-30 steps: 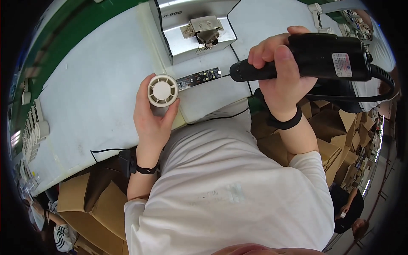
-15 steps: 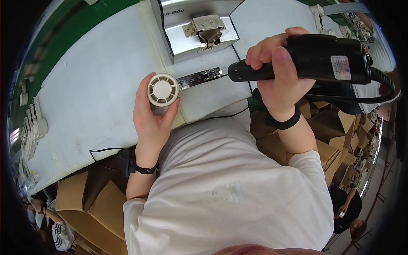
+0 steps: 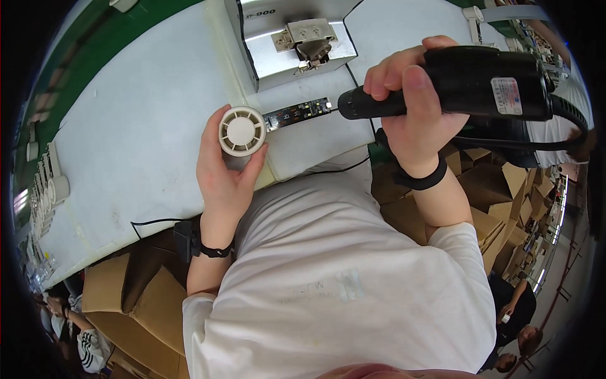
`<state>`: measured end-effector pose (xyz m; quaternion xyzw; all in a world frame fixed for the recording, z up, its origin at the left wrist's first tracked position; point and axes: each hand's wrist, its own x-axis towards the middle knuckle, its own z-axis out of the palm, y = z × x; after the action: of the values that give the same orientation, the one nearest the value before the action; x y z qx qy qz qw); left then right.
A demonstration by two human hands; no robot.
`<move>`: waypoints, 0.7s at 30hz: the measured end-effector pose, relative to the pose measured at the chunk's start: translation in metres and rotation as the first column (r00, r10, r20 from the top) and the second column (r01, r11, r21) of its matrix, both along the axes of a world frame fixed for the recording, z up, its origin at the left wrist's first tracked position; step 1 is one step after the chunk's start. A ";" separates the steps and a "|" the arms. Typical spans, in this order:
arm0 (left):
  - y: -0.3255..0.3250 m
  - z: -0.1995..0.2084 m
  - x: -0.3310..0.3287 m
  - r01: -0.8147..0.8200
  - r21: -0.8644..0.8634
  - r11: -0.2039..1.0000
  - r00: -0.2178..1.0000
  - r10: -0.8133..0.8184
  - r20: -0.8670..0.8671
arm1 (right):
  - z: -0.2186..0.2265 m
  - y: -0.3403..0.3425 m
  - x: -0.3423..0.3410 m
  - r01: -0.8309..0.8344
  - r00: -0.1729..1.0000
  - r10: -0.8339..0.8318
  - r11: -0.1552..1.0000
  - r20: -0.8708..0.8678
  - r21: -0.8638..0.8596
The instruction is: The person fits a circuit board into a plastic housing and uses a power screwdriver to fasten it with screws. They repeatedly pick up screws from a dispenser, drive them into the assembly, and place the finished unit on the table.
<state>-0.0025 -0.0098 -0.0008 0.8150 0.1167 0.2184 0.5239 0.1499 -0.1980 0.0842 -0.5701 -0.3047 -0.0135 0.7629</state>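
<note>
My left hand [image 3: 226, 170] grips a round cream-coloured fan head [image 3: 242, 131] with a ring of vents, thumb and fingers around its sides. From its right side sticks out a narrow dark circuit board [image 3: 298, 114] with small components. My right hand [image 3: 416, 101] is closed around a black electric screwdriver [image 3: 489, 85], held nearly level and pointing left. Its thin bit [image 3: 334, 110] reaches the right end of the board; whether it touches a screw there is too small to tell.
A silver metal screw feeder [image 3: 297, 44] stands on the white table [image 3: 151, 120] beyond the board. White parts [image 3: 53, 189] line a green belt at left. Cardboard boxes [image 3: 142, 303] lie below the table. A thick cable [image 3: 524, 145] trails from the screwdriver. Other people appear at the edges.
The hands, fan head and screwdriver stay almost in place, with only a tiny shift. White parts on the green belt at the far left have moved slightly.
</note>
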 end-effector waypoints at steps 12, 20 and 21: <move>-0.002 0.001 -0.001 -0.016 0.071 0.997 1.000 0.017 -0.007 | -0.004 0.004 -0.007 -0.024 0.999 0.027 0.998 0.047 -0.060; -0.003 -0.001 -0.001 -0.029 0.040 0.999 1.000 0.029 -0.004 | -0.008 0.004 -0.006 -0.020 0.990 0.038 0.991 0.137 -0.132; -0.003 -0.001 0.000 -0.028 0.030 0.999 1.000 0.028 -0.003 | -0.007 0.004 -0.006 -0.020 0.990 0.038 0.991 0.139 -0.132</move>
<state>-0.0028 -0.0127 -0.0020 0.8214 0.1255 0.2262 0.5083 0.1439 -0.1941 0.0767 -0.6118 -0.3663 -0.0226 0.7007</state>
